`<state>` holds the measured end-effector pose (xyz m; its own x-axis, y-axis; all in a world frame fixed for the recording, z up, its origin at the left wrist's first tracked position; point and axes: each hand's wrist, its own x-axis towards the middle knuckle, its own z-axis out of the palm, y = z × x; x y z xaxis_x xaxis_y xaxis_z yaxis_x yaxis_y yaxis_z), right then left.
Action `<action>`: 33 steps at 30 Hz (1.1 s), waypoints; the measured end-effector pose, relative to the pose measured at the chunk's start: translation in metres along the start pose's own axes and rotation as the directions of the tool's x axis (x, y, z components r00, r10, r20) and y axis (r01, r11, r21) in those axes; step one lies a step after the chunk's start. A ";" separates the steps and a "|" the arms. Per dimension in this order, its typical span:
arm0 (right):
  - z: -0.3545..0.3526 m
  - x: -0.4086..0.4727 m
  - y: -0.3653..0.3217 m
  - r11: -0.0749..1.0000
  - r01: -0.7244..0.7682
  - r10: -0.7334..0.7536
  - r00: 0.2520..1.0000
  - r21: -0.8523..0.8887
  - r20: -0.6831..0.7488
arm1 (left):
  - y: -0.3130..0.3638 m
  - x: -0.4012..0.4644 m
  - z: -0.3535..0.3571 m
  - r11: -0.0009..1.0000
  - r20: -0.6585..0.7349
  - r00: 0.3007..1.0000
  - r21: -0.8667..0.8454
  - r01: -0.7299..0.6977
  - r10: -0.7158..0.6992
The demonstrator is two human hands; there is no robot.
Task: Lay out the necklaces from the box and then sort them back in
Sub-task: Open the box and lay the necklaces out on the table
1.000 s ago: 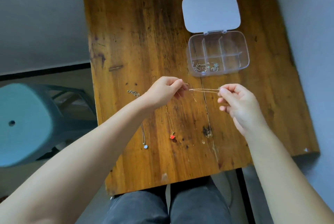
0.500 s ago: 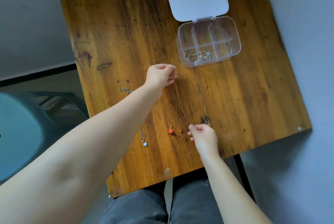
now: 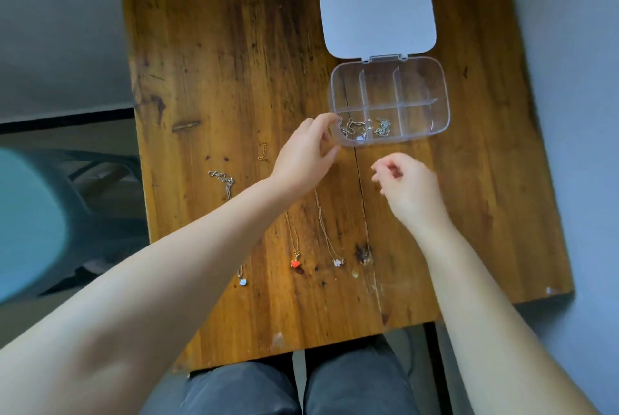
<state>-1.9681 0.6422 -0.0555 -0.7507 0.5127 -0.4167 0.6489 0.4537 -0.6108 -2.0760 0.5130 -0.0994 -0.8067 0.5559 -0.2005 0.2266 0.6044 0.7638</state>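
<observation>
The left hand (image 3: pixel 306 153) touches the clear box (image 3: pixel 435 133) corner, fingers loosely spread, holding nothing. The right hand (image 3: pixel 410 185) hovers nearby, fingers curled and empty

worn wooden table (image 3: pixel 214 46), teal stool (image 3: pixel 30 223)

Single head-worn view, looking steeply down, close over wooden table (image 3: pixel 234 46), knees at bottom edge
</observation>
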 end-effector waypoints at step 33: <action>0.000 0.093 -0.053 0.047 0.702 -0.187 0.704 -0.710 0.685 | 0.017 -0.001 0.033 0.988 -0.234 0.963 0.043 0.145 -0.131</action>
<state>-2.0724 0.6655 -0.0618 -0.7354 -0.2228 -0.6400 -0.4090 0.8989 0.1571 -2.0532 0.5421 -0.1064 -0.9347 0.3224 -0.1497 0.1304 0.7027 0.6994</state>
